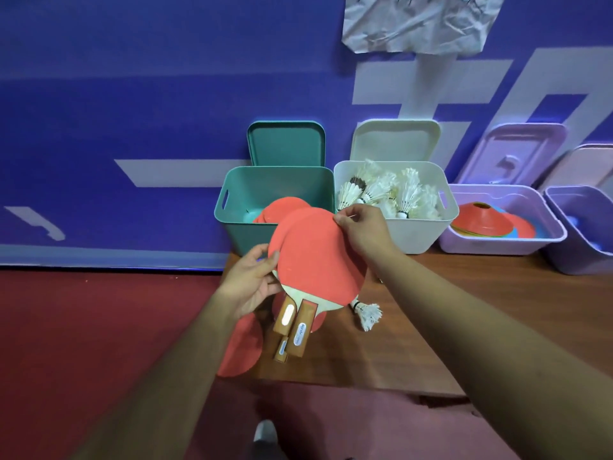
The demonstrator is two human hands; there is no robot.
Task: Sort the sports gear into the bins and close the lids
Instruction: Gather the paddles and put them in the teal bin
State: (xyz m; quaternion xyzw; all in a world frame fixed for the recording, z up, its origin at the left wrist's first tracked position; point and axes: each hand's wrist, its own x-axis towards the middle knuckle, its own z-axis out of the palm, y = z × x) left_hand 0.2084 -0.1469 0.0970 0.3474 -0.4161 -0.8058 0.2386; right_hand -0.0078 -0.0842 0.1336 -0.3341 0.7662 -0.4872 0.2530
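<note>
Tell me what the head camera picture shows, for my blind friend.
A person's left hand and right hand hold a stack of red table tennis paddles in front of an open teal bin. Beside it, a white bin holds shuttlecocks, and one shuttlecock lies on the wooden table.

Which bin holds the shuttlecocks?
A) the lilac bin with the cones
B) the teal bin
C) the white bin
C: feathered shuttlecocks fill the white bin, while the teal bin holds red paddles.
</note>
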